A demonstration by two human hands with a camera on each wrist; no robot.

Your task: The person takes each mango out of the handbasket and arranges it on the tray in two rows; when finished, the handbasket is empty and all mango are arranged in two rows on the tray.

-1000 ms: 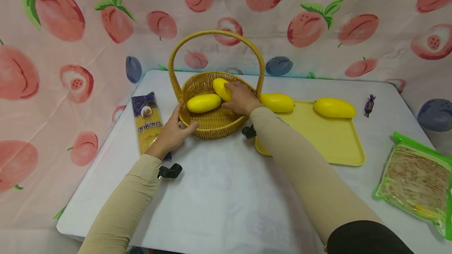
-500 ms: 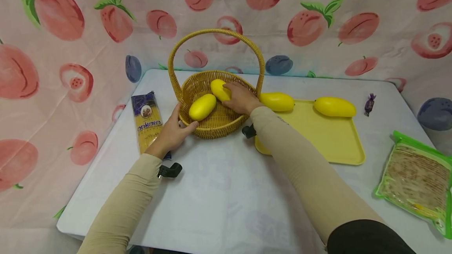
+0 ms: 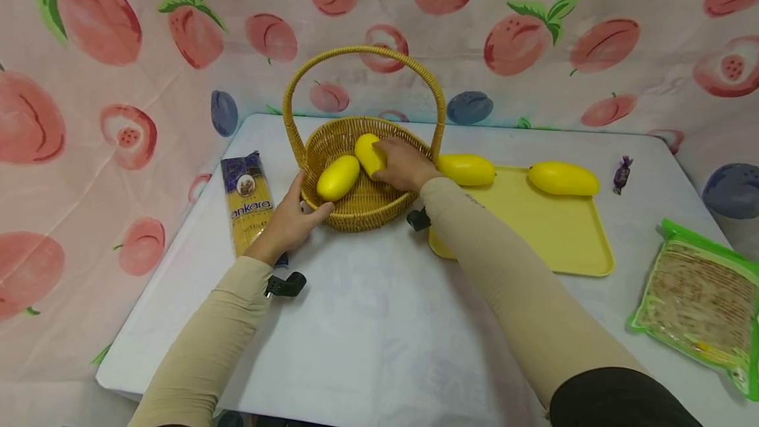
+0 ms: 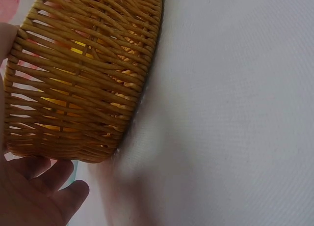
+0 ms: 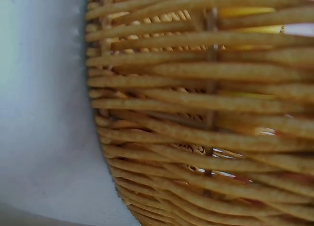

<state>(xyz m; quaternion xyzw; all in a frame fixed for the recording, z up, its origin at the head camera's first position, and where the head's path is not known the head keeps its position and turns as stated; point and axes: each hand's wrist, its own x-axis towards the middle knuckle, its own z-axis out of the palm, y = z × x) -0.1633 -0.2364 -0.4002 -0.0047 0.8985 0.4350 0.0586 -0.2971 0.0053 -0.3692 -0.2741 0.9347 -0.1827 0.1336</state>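
Note:
A wicker basket with a tall arched handle stands near the back of the table. My left hand holds its left side, thumb at the front rim; the left wrist view shows the fingers bent by the woven wall. Inside the basket, my right hand grips the right side of a smooth yellow mango, partly covering it. A second yellow mango lies slanted in the basket's left half. Through the weave in the right wrist view, yellow shows behind the basket wall; the right hand is hidden there.
Right of the basket is a yellow tray, with one mango across its back edge and another mango at its back left corner. A pasta packet, a wrapped candy and a bagged flatbread pack also lie here.
The left mango in the basket has swung from lying crosswise to slanted. The mango under my right hand has shifted slightly. My left hand stays at the basket's side.

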